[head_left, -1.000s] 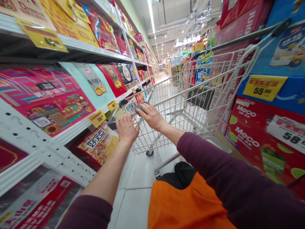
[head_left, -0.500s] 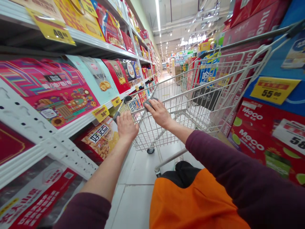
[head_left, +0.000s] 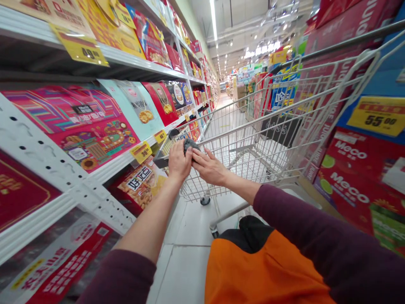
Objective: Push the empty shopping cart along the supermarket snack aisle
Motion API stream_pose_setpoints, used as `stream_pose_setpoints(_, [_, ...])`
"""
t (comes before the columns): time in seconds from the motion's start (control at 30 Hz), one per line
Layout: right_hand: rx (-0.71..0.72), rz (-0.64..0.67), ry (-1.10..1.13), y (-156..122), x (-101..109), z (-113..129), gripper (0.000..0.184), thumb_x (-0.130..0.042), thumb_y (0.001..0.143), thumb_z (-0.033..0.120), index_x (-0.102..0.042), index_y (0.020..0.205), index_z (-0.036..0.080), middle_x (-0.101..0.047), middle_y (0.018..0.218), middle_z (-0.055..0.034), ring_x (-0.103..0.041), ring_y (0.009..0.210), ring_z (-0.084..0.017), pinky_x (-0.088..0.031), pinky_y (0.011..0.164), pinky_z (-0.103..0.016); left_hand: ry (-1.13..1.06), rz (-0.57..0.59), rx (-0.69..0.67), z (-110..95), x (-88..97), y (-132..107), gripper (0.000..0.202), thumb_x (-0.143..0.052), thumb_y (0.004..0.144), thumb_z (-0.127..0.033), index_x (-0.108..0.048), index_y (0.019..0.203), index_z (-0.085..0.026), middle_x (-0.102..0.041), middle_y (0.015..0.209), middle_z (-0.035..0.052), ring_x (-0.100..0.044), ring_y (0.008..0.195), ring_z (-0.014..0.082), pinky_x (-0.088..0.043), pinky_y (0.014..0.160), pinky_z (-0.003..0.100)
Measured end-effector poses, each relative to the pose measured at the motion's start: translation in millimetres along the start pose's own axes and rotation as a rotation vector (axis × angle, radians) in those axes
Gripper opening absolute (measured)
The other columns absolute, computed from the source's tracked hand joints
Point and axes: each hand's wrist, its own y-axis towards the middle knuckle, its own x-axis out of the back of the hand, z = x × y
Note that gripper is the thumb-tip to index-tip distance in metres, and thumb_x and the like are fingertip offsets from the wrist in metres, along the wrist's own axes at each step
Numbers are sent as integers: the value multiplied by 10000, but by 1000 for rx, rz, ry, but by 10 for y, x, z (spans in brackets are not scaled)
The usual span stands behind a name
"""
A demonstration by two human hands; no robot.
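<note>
A dark grey cloth (head_left: 190,145), bunched up, is between my two hands over the near left corner of a wire shopping cart (head_left: 232,134). My left hand (head_left: 179,162) grips the cloth from the left, its fingers curled and partly hidden. From the other side my right hand (head_left: 209,167) presses its fingertips to the cloth's lower edge, thumb raised. Just left of my left hand is the cart's dark plastic corner piece (head_left: 161,161). The wire basket stretches away to the right of my hands.
Shelves (head_left: 120,158) with boxed snacks and yellow price tags run along the left. Stacked red drink cartons (head_left: 351,177) stand close on the right. A cart wheel (head_left: 205,201) rests on the white tiled floor (head_left: 183,261). The aisle extends ahead.
My left hand has left the cart's dark corner and moved right to the cloth. My right hand has shifted slightly down, and the cloth has moved left with the hands now together.
</note>
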Motion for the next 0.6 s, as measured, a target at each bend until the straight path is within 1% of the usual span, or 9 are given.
stream_pose_setpoints(0.03, [-3,-7,-17,-82,75,-80,457,-426,878,112,-571,1304,193,-472,1474,-91,-347,1415,-222,-204,1195,-508,34,-12,11,-25,-25,-5,458,-393,891,-335,-558,1242,-92,-611,1255,181,-531,1210,297,-387,1074,490])
stream_pose_setpoints(0.07, [-37,-25,-46,-149,157,-171,459,-433,876,120,-565,1309,195,-465,1479,-91,-350,1412,-229,-202,1190,-519,72,-21,12,-50,-50,-13,451,-425,884,-343,-565,1237,-101,-613,1241,183,-528,1199,314,-386,1062,506])
stream_pose_setpoints(0.17, [-207,-80,-152,-242,406,-479,476,-450,875,147,-530,1343,178,-445,1489,-111,-343,1410,-268,-197,1170,-570,156,-50,-6,-73,-118,-47,452,-511,849,-305,-560,1261,-126,-583,1269,192,-487,1226,350,-350,1065,531])
stream_pose_setpoints(0.23, [-298,-94,-211,-237,537,-660,468,-453,884,176,-529,1346,165,-481,1457,-119,-365,1389,-294,-195,1158,-594,165,-75,-29,-7,-142,-79,445,-516,843,-264,-552,1271,-146,-564,1301,185,-457,1260,347,-316,1086,537])
stream_pose_setpoints(0.3, [-348,-99,-249,-222,619,-777,455,-443,897,200,-540,1339,161,-539,1397,-115,-412,1347,-300,-193,1157,-596,166,-96,-44,138,-128,-122,428,-500,849,-248,-553,1262,-151,-552,1319,182,-436,1286,346,-287,1105,555])
stream_pose_setpoints(0.37, [-360,-106,-271,-220,648,-813,450,-438,901,217,-550,1333,160,-568,1358,-109,-438,1315,-294,-195,1163,-579,186,-111,-30,337,-75,-173,428,-487,853,-258,-552,1256,-129,-541,1328,200,-420,1305,362,-269,1111,586])
stream_pose_setpoints(0.47, [-350,-110,-289,-235,623,-766,473,-467,883,243,-548,1336,132,-550,1373,-124,-416,1325,-302,-213,1161,-555,190,-136,-20,603,11,-233,452,-495,840,-270,-543,1267,-130,-512,1359,206,-375,1344,383,-247,1119,616])
stream_pose_setpoints(0.53, [-342,-102,-297,-241,598,-729,504,-485,872,261,-532,1350,108,-530,1391,-140,-390,1342,-311,-219,1156,-551,166,-139,-41,670,14,-242,476,-498,834,-269,-524,1285,-119,-478,1389,217,-345,1366,382,-239,1133,613])
stream_pose_setpoints(0.6, [-328,-86,-303,-244,598,-734,526,-487,870,271,-512,1366,100,-516,1403,-148,-375,1349,-314,-216,1153,-554,133,-152,-53,620,-46,-219,497,-495,833,-262,-501,1307,-113,-449,1412,220,-319,1382,377,-228,1146,612])
